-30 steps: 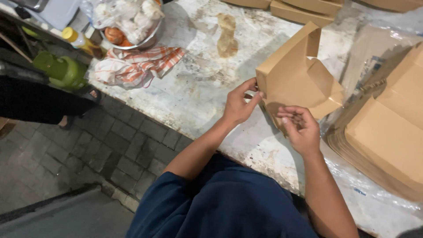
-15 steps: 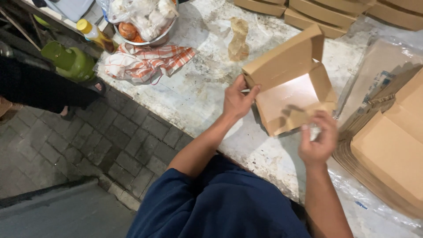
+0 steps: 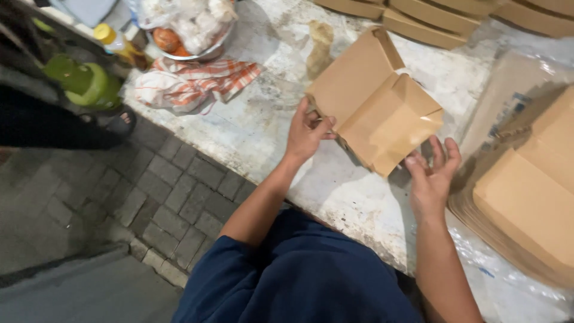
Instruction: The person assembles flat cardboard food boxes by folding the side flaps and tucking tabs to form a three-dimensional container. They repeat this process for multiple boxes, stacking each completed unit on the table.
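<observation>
Worn stone counter (image 3: 263,128), paved floor (image 3: 149,203)

Bare counter (image 3: 263,128) left of box (image 3: 373,104); flat stack (image 3: 532,197) crowds right.

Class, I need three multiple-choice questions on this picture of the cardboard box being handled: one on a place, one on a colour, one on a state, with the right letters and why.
1. Where does the striped cloth lie?
A. left of the brown box
B. on the flat stack
C. inside the box

2. What colour is the bottle cap?
A. red
B. yellow
C. white

3. How is the box held?
A. the left hand at its left edge, the right hand with fingers spread at its lower corner
B. both hands off it
C. one hand under a shut lid

Answers: 1 A, the cloth is on the counter to the box's left. 2 B, the cap shows yellow. 3 A, both hands meet the open box.
</observation>
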